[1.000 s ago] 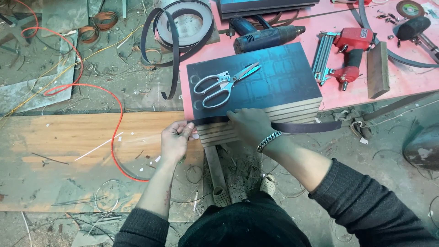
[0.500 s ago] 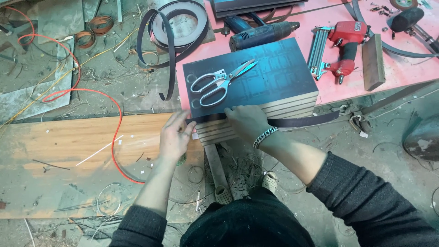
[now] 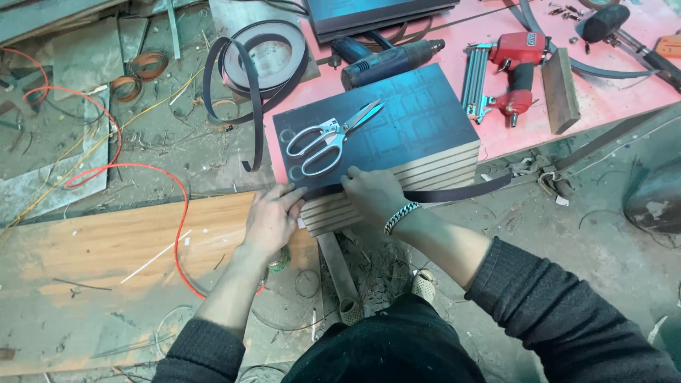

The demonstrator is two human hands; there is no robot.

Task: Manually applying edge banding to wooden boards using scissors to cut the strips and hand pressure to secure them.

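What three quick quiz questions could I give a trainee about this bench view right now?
1. True or false: the scissors lie on top of the stack of dark-topped boards.
2. What does the right hand press against the front edge of the stack?
A. a dark strip
B. a hammer
C. a red cable
3. Fill in: the left hand is at the stack's near-left ____.

Key
1. True.
2. A; the strip trails off to the right.
3. Corner.
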